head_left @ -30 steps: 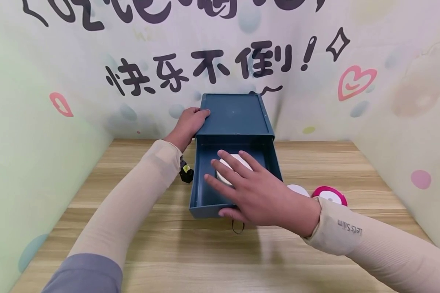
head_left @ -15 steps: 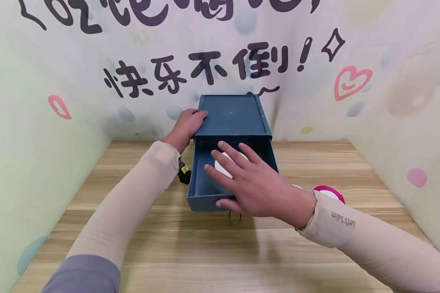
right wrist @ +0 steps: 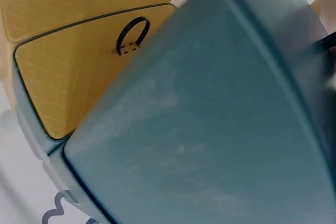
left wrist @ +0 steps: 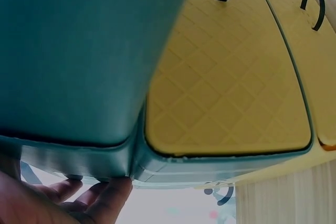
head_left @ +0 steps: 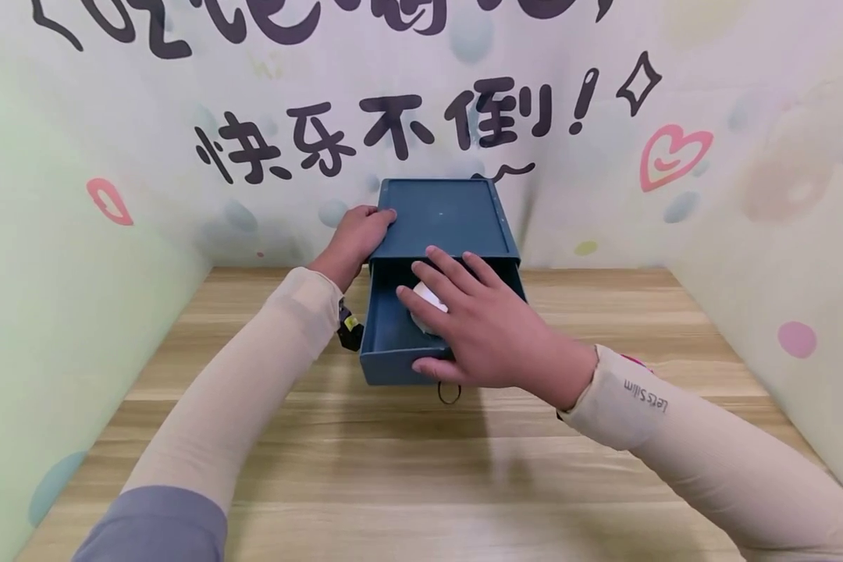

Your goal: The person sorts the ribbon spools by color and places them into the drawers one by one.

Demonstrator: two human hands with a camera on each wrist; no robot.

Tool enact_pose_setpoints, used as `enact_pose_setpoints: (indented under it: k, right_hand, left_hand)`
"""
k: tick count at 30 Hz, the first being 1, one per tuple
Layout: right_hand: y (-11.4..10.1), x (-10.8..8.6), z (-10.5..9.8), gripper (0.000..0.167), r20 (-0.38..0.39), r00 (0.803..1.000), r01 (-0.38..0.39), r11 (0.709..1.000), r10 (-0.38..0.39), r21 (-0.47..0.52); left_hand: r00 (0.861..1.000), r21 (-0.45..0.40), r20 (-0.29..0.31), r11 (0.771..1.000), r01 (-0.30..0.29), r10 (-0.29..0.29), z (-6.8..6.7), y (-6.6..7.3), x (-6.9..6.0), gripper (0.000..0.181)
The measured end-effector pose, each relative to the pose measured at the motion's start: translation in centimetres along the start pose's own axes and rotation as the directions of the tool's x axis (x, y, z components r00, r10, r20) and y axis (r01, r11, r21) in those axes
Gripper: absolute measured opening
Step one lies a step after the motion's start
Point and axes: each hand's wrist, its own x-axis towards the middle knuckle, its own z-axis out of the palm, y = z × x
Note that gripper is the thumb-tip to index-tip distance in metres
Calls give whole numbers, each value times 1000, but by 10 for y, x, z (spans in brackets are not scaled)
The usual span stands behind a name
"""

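A blue drawer cabinet stands against the back wall, its top drawer partly pulled out. Inside that drawer lies a round white item, half covered by the right fingers; its kind cannot be told. My left hand holds the cabinet's upper left side, thumb on top. In the left wrist view its fingers touch the blue casing. My right hand is spread above the drawer, palm towards its front edge and thumb lying low across the front. The right wrist view shows the drawer's underside.
Lower yellow drawer fronts with black loop handles sit beneath the top drawer. A black loop hangs from its front. By the left wrist is a black item with a yellow mark. A magenta edge peeks out behind the right sleeve.
The right hand and the drawer have moved back towards the cabinet, so less of the drawer sticks out. The white item has moved inward with it. The left hand stays in place.
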Motion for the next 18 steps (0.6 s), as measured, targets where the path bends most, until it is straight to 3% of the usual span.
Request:
enact_pose_setpoints:
  k: [11,18]
  right_hand:
    - [18,15,8,81,13,998,-60,998,60,2]
    - [28,21,13,82,23,997,-72,997,72,15]
  left_hand:
    - [1000,30,11,999,17,-17,-2,3,-2,58]
    - [1000,56,29,998,-2,1,-4,2,0,57]
